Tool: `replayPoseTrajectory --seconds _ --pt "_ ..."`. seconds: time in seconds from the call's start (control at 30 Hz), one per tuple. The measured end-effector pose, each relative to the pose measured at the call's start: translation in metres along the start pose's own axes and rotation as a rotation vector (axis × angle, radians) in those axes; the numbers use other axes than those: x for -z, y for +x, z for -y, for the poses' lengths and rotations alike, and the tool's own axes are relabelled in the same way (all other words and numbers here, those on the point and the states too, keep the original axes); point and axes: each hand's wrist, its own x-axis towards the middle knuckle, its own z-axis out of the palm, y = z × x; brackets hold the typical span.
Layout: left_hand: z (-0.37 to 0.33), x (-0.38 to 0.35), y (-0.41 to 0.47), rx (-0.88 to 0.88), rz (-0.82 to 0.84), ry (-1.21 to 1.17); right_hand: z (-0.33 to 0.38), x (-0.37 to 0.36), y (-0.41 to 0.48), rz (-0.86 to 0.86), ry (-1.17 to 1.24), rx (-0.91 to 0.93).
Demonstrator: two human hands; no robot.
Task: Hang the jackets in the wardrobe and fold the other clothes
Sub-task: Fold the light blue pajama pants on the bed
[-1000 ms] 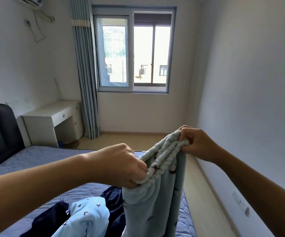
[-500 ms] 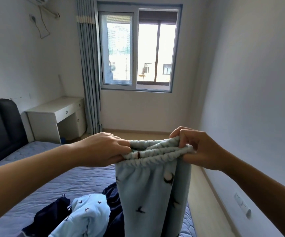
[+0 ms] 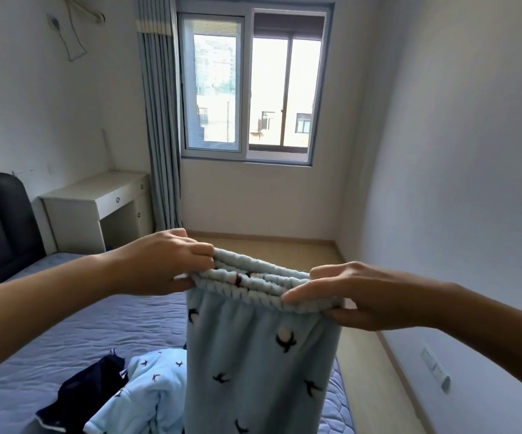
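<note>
The left hand (image 3: 165,261) and right hand (image 3: 347,292) pinch the waistband of pale blue fleece trousers (image 3: 259,355) above a purple quilted bed (image 3: 81,324); a white desk (image 3: 97,195) stands mid-left, near the window (image 3: 253,86).

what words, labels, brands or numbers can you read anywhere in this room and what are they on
No readable text anywhere in view.
The pale blue trousers, pinched at the waistband by the left hand and right hand: only a dark bird print, no lettering.
The light blue top on the bed: same print, no label showing.
The wall socket: too small to show any marking.
</note>
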Motion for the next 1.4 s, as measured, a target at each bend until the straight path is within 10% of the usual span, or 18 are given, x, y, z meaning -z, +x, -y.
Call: replayPoseTrajectory --seconds 0.33,0.5,0.93,1.4 --pt "-0.016 0.005 -0.006 -0.065 0.018 -0.029 0.000 0.003 -0.011 0.197 -0.296 -0.152" --pt "0.006 0.015 -0.032 0.023 0.087 -0.102 -0.018 0.023 -0.026 0.016 -0.158 -0.276" --pt "0.070 0.002 -0.001 0.265 -0.364 -0.166 -0.053 0.038 0.002 -0.280 -0.056 -0.290" --pt "0.043 -0.035 0.012 0.038 -0.269 0.026 -0.049 0.004 -0.025 -0.260 -0.292 -0.253"
